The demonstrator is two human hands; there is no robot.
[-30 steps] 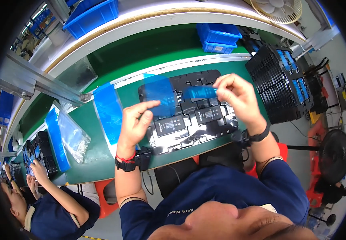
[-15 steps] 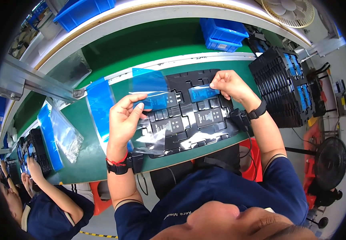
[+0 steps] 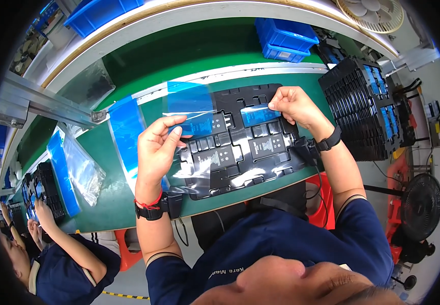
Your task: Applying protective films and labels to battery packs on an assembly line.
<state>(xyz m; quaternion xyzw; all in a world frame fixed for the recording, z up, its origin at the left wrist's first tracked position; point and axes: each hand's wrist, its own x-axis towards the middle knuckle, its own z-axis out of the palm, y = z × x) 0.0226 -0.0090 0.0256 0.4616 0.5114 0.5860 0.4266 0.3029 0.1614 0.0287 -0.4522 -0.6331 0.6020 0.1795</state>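
Note:
A black moulded tray (image 3: pixel 232 95) lies on the bench with flat battery packs in its pockets. My left hand (image 3: pixel 154 150) pinches a blue film (image 3: pixel 198 127) between thumb and fingers, at the left end of the upper left battery (image 3: pixel 221 122). Clear plastic hangs from around that hand over the tray's left side. With thumb and forefinger, my right hand (image 3: pixel 297 108) grips the right end of another blue film (image 3: pixel 259 115), which lies over the upper right pocket. Uncovered by blue are the lower left battery (image 3: pixel 217 159) and lower right battery (image 3: pixel 268 146).
Blue film sheets (image 3: pixel 124 134) and a clear bag (image 3: pixel 85 175) lie to the left on the green bench (image 3: pixel 113 203). Stacked black trays (image 3: pixel 354 109) stand at right, blue bins (image 3: pixel 286 38) behind. A co-worker's hand (image 3: pixel 44 213) handles trays at far left.
Both hands keep their grip on the films and stay almost in place. The view has shifted slightly.

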